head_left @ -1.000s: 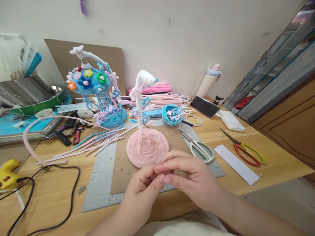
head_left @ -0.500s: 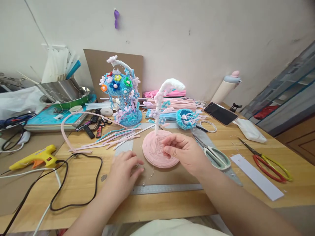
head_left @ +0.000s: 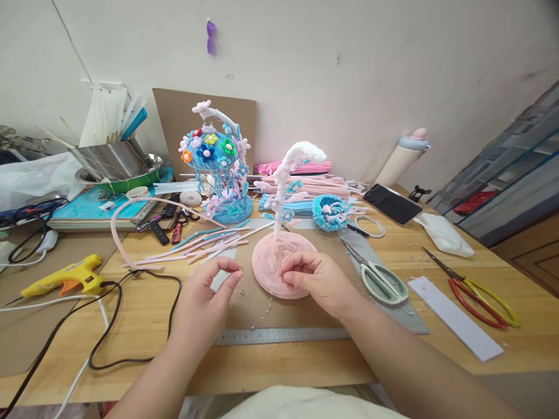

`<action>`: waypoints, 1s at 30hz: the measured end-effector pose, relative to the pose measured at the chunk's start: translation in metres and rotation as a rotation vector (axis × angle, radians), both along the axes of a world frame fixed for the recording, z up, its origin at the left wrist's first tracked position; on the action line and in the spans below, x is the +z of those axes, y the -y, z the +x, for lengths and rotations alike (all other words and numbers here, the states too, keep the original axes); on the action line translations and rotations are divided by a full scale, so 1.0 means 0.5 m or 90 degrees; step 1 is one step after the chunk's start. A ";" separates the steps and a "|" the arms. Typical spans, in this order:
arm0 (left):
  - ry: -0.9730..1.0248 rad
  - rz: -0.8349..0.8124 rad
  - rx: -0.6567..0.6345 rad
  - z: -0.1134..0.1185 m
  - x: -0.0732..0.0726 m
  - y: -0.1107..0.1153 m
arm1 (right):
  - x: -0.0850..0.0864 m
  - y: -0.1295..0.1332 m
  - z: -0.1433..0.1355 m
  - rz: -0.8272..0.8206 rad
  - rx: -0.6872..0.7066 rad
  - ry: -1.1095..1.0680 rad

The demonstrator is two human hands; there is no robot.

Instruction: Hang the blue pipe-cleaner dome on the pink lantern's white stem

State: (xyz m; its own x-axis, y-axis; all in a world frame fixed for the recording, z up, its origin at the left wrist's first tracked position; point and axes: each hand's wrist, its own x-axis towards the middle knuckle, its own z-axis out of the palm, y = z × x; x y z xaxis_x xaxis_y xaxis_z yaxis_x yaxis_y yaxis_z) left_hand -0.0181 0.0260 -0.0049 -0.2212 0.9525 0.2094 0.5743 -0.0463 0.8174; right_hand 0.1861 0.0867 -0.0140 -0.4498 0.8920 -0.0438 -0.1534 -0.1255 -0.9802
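Observation:
Over the cardboard, my left hand [head_left: 212, 291] is raised with thumb and forefinger pinched; what lies between the tips is too small to name. My right hand [head_left: 317, 282] pinches too, in front of the round pink coiled base [head_left: 271, 256], and its contents are too small to make out. From that base rises a white wrapped stem [head_left: 279, 198], curved over at the top, with small lilac and blue fuzzy flowers on it. Tiny clear beads [head_left: 268, 307] lie scattered on the cardboard mat [head_left: 288, 317] between my hands.
Behind stands a finished-looking blue flowered lamp shape [head_left: 218, 157]. A blue fuzzy cup [head_left: 327, 212] lies at centre right. Green-handled scissors [head_left: 384, 283] and red-yellow pliers [head_left: 480, 299] are on the right. A yellow glue gun [head_left: 65, 278] with a looping black cord [head_left: 172, 326] is at left.
My left hand has lifted off the cardboard and closed into a pinch. My right hand has shifted slightly left and down, still pinching.

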 end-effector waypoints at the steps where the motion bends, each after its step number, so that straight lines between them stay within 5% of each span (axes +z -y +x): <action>1: 0.083 -0.015 -0.002 0.011 0.009 0.004 | 0.001 0.005 -0.002 0.000 0.001 0.002; 6: 0.520 -0.124 -0.112 0.085 0.022 0.019 | 0.008 0.032 -0.013 0.032 0.033 -0.033; 10: 0.646 -0.169 -0.119 0.108 0.012 0.022 | 0.013 0.039 -0.009 0.154 0.030 -0.044; 14: 0.675 -0.207 -0.142 0.101 0.012 0.021 | 0.014 0.039 -0.004 0.178 0.055 -0.055; 19: 0.677 -0.275 -0.196 0.096 0.010 0.015 | 0.019 0.038 -0.007 0.005 0.139 -0.112; 30: 0.567 -0.305 -0.211 0.100 -0.002 0.014 | 0.010 0.019 -0.001 -0.056 0.001 -0.028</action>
State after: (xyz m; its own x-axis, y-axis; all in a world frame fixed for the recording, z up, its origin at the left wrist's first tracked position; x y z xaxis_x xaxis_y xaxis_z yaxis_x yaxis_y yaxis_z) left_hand 0.0318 0.0189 -0.0061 0.1754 0.9334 -0.3130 -0.2230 0.3473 0.9109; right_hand 0.1854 0.0772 -0.0091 -0.4540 0.8851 -0.1024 -0.1966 -0.2116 -0.9574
